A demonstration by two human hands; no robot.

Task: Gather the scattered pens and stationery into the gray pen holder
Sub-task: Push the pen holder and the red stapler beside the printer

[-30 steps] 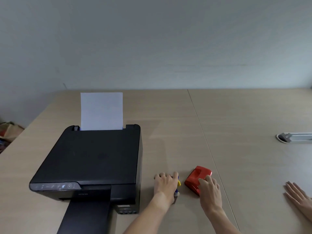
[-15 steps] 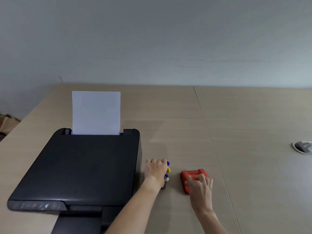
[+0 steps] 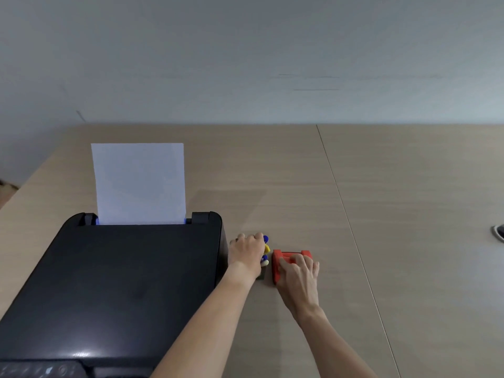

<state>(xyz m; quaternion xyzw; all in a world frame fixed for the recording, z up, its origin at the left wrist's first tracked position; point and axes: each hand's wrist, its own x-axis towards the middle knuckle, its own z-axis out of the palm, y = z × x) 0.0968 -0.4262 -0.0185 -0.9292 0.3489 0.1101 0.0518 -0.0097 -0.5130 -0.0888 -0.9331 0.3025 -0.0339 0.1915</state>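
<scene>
Both hands shifted leftward: left hand (image 3: 246, 253) wraps pen holder (image 3: 261, 274), right hand (image 3: 298, 274) palm-down on red stapler (image 3: 278, 264).

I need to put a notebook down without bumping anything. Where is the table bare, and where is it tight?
Bare: the wide table right of the red hole punch, and behind the hands up to the wall. Tight: the strip between the printer and punch, filled by the left hand, pen holder and right hand.

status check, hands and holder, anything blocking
Left hand wrapped on pen holder beside printer. Right hand on red hole punch. Nothing blocking.
</scene>
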